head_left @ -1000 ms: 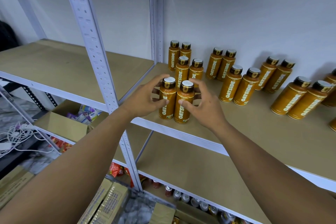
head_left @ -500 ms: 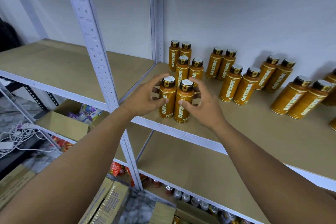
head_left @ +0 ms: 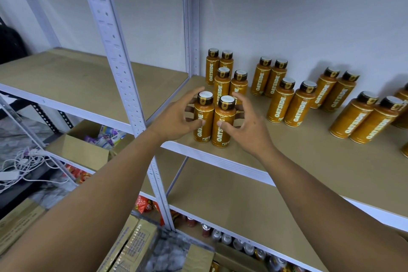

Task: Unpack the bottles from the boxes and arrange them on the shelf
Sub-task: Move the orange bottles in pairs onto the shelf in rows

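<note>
Shelf (head_left: 309,157), centre of frame: two front bottles (head_left: 223,126) stand upright, touching, near its front edge. My left hand (head_left: 176,117) and right hand (head_left: 245,126) cup them, fingers (head_left: 241,100) curled loosely round their sides. Likely rigid, smooth, fairly heavy when full; grip each at mid-body.

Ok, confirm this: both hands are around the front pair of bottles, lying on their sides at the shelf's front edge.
One error: the head view shows the front pair of bottles standing upright, not lying on their sides. The left hand and right hand are indeed around them at the shelf's front edge.
</note>
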### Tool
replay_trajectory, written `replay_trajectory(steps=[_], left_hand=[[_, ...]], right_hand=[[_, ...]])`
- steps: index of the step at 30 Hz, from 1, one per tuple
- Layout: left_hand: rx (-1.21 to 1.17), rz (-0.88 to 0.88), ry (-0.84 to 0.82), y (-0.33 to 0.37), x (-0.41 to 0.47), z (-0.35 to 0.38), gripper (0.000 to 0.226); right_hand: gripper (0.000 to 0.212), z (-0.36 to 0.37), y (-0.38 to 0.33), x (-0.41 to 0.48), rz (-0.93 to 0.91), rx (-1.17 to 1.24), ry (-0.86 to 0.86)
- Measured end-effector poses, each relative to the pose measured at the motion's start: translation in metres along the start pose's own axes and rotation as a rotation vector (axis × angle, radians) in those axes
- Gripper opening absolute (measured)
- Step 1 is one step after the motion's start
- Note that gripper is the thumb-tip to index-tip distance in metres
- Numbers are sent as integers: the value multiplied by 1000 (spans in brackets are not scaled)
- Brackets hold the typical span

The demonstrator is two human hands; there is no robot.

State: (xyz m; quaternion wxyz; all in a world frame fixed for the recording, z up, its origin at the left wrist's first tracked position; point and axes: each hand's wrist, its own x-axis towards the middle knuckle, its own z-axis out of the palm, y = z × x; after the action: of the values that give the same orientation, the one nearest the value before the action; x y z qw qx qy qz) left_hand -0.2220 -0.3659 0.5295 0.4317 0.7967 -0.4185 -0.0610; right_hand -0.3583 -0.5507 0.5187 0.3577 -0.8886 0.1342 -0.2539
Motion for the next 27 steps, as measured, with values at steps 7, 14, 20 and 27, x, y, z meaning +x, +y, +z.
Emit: replay_trajectory(steps=[7, 14, 20, 27], left_hand=[[-15, -105, 17, -6, -12, 10, 104], [19, -312, 157, -23, -44, 41, 109], [267, -294, 204, -16, -88, 85, 60], [532, -356, -9, 11, -133, 140, 66]], right_hand=[[93, 2, 9, -8, 46, 35, -28], [92, 5, 41, -34, 157, -86, -129], [56, 1, 69, -70, -17, -448, -201], [72, -3, 86, -134, -256, -690, -191]])
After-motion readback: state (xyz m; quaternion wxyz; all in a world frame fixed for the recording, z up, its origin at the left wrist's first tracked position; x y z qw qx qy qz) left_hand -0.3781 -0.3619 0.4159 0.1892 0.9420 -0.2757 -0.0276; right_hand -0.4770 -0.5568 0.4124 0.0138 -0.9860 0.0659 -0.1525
